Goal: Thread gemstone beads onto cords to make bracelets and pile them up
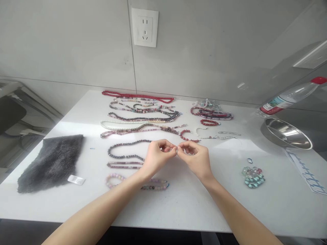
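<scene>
My left hand (159, 154) and my right hand (195, 156) meet above the middle of the table, thumbs and forefingers pinched together. What sits between the fingertips is too small to name. Below and left of my left hand lie a dark bead strand (120, 156), a strand of brownish tube beads (122, 166) and a pastel bead strand (109, 180), partly covered by my hand and forearm. Just beyond the fingertips is a short red bead strand (184, 136).
More strands lie at the back, among them white pearls (122, 121) and long red beads (138, 96). A dark furry cloth (55, 163) lies left. On the right are turquoise beads (254, 182), a metal bowl (286, 136) and a tilted plastic bottle (288, 97).
</scene>
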`<state>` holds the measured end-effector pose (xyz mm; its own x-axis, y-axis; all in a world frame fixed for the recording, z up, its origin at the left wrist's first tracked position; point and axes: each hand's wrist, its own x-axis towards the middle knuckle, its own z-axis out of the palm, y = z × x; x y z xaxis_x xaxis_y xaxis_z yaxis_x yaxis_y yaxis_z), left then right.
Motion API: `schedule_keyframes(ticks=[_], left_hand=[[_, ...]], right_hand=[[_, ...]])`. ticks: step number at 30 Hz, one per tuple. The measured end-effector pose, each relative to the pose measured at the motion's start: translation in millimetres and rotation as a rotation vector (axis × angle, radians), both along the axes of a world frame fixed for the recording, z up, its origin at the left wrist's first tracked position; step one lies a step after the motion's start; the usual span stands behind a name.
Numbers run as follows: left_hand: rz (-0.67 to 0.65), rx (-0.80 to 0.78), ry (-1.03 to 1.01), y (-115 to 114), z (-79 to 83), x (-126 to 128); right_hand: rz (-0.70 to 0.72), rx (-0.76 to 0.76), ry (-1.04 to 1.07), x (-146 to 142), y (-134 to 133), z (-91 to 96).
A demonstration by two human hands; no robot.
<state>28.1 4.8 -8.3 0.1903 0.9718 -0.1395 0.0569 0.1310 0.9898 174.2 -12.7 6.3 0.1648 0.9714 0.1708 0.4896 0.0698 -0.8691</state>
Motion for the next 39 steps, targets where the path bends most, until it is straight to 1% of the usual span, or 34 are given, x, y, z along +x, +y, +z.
schedule_keyframes(ticks=[4,6,11,15,20,24,27,30,36,39], left_hand=[[-0.011,-0.017,0.007,0,1.0,0],[-0.02,-0.022,0.019,-1,1.9,0],[-0.082,-0.011,0.061,2,3.1,-3],[-0.144,0.023,0.082,5,2.9,-5],[-0.168,0.044,0.113,7,2.8,-8],[-0.163,0.06,0.111,8,3.3,-9],[-0.15,0.06,0.102,8,5.8,-10],[-0.166,0.055,0.094,6,8.9,-11],[-0.089,0.198,0.168,3,6.2,-8],[-0.076,0.185,0.162,3,4.7,-6]], right_hand=[[-0.003,-0.019,0.012,1,2,-1.6],[0.018,-0.032,0.016,4,3,-1.2],[0.182,-0.121,0.021,13,9,3.5],[0.29,-0.142,0.027,17,12,6.6],[0.373,-0.168,0.034,20,14,7.4],[0.389,-0.185,0.028,22,16,7.8],[0.372,-0.187,0.037,23,16,7.7],[0.342,-0.183,0.045,24,16,7.3],[0.341,-0.189,0.036,24,14,7.5],[0.325,-0.184,0.018,23,13,8.4]])
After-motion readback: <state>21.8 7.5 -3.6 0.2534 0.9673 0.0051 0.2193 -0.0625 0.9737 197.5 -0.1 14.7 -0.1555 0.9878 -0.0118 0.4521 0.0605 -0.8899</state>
